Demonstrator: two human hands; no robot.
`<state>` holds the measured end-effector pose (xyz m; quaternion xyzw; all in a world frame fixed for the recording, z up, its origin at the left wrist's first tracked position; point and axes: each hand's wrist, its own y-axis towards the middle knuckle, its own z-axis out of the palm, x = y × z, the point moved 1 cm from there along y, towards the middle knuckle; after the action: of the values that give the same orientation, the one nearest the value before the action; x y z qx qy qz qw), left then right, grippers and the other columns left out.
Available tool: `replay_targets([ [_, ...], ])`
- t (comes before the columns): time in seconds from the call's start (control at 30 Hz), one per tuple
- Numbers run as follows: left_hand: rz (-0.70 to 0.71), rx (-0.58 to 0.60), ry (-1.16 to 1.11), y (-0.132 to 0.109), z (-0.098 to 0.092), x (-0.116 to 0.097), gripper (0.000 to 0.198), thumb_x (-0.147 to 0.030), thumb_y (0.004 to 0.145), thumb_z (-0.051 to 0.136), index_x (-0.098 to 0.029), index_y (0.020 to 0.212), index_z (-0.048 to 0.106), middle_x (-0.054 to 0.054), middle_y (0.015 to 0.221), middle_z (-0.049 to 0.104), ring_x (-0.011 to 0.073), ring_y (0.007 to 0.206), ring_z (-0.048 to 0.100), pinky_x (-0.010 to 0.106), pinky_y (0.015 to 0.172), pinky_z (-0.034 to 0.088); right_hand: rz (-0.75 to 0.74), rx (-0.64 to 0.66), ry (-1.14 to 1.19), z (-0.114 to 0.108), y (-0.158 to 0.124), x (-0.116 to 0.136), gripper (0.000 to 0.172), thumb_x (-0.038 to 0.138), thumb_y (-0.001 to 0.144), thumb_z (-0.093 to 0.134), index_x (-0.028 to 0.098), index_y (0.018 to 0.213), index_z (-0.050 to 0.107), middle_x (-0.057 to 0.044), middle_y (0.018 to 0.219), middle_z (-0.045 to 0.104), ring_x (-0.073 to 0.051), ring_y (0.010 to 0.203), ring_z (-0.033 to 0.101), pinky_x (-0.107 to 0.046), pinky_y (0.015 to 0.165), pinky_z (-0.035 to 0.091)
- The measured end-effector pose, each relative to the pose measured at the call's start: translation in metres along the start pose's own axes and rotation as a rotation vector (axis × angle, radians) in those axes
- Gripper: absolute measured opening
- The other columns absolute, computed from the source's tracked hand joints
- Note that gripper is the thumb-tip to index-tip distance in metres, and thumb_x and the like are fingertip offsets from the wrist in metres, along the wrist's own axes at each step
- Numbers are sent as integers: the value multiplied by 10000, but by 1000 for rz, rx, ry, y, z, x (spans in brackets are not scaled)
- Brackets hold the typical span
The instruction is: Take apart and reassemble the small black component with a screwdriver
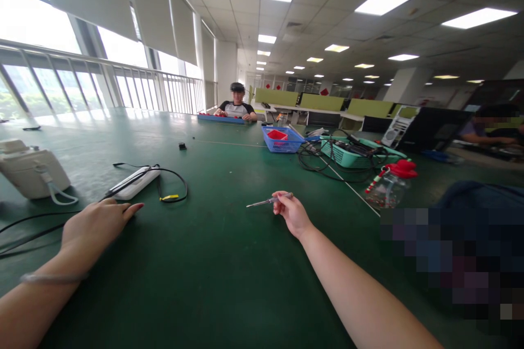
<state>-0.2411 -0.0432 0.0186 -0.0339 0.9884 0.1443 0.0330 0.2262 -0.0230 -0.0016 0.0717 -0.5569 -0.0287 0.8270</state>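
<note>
My right hand is closed round the clear handle of a small screwdriver, held above the green table with its thin metal shaft pointing left. My left hand is palm down at the near end of a white oblong device; its thumb sticks out to the right and the other fingers are partly hidden. Whether those fingers touch the device I cannot tell. A black cord with a yellow tag loops beside the device, and black cable also runs left behind my wrist.
A cream-coloured bottle-like object stands at left. Farther off are a small black piece, a blue basket, a green basket with tangled cables and a red-lidded jar. A person sits across the table behind a blue tray.
</note>
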Motion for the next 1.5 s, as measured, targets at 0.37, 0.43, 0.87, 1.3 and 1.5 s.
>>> replay_targets([
  [0.37,244,187,-229,15,48,85,1030,-606,680,584,-93,1496,219,140,1507,364,336,1344,399,406,1130,307,-4,9,-1,0,0,0,233,374,717,734,169,820,692,4,602,600,-117,563,524,-268,560,422],
  [0.43,259,202,-236,14,52,95,996,-552,700,571,-81,1497,204,126,1541,296,317,1384,340,396,1160,241,-7,8,-1,0,0,0,229,374,722,731,172,821,691,7,602,597,-116,562,520,-269,561,422],
  [0.87,34,246,-112,6,9,71,807,-415,744,478,-93,1463,304,154,1168,674,332,1053,642,408,903,468,-16,5,-18,-1,0,0,218,368,746,721,171,832,687,10,613,593,-117,570,523,-268,564,426],
  [1.3,-116,115,22,9,-8,64,618,-344,782,442,-163,1372,478,153,998,704,318,791,673,382,684,496,-3,1,-17,2,-1,2,230,371,724,734,169,821,683,11,606,594,-113,565,522,-270,568,424],
  [1.5,-167,77,60,5,-17,44,536,-387,833,396,-205,1322,519,147,930,689,342,902,652,388,725,502,-3,-3,-16,3,-2,3,241,377,713,737,168,817,680,12,599,590,-115,558,518,-272,563,421],
])
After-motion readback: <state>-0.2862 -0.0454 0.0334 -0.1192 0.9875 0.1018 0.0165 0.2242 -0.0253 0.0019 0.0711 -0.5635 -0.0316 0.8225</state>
